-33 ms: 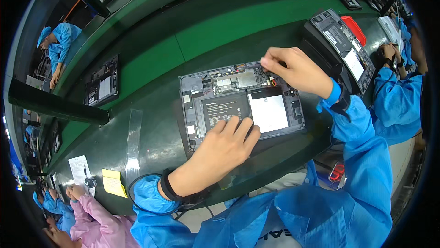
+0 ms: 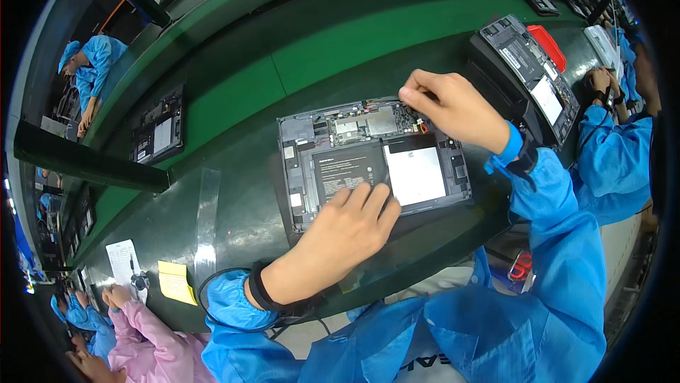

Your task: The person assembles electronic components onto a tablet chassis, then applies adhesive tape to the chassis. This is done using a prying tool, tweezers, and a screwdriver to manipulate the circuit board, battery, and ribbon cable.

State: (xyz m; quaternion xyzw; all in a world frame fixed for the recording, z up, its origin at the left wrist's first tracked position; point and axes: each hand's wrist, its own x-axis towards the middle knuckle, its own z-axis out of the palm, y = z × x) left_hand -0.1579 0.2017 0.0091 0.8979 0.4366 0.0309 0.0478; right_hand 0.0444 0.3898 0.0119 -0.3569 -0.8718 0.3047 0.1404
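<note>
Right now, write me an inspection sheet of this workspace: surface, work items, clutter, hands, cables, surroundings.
Surface: dark green workbench, with a clear tape strip on it.
Work items: opened computer chassis showing a black battery, a white panel and a circuit board.
Clutter: yellow paper and white printed sheet at left; red tray at upper right.
Hands: left hand has its fingers over the battery's lower part; right hand pinches at the chassis's upper edge, any held part too small to tell.
Cables: black cord looping by the left wrist.
Surroundings: co-workers in blue and pink; more opened chassis at left and right.
</note>
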